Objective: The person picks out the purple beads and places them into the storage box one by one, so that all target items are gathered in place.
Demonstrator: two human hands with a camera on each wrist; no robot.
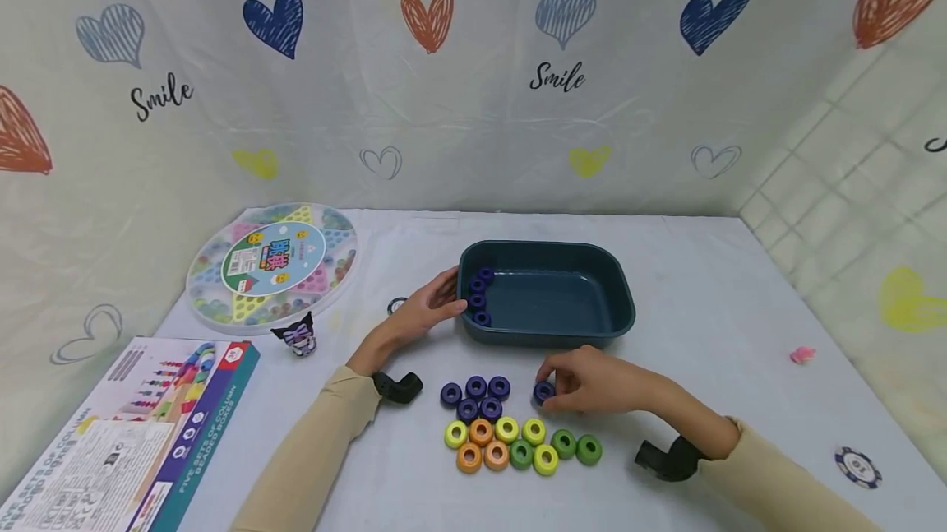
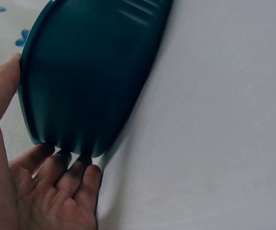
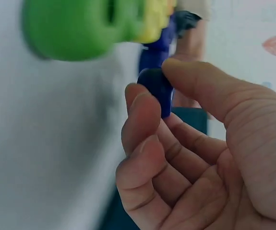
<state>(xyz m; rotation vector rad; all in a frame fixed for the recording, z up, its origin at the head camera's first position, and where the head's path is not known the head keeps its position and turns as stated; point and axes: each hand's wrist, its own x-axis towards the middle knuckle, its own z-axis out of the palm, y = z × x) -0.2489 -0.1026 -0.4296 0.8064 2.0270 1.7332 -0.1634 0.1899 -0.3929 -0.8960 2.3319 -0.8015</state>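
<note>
My left hand (image 1: 425, 310) holds the left end of a dark teal rectangular bin (image 1: 551, 335), thumb at the rim and fingers against the outer wall (image 2: 90, 81). Inside that end sit several dark purple ring beads (image 1: 478, 285) in a row. In front of the bin, my right hand (image 1: 599, 381) pinches one purple bead (image 1: 543, 392) between thumb and fingers; the right wrist view shows this bead (image 3: 158, 88) at the fingertips. To its left on the table lie several more purple beads (image 1: 477, 387). Nearer are orange beads (image 1: 469, 458), yellow beads (image 1: 533, 432) and green beads (image 1: 588, 450).
A round Chinese checkers set (image 1: 272, 265) lies at the back left, with a small dark cartoon figure (image 1: 299, 336) beside it. A beaded-toy box (image 1: 126, 433) is at the front left. On the right are a pink trinket (image 1: 802, 355) and a poker chip (image 1: 858, 467).
</note>
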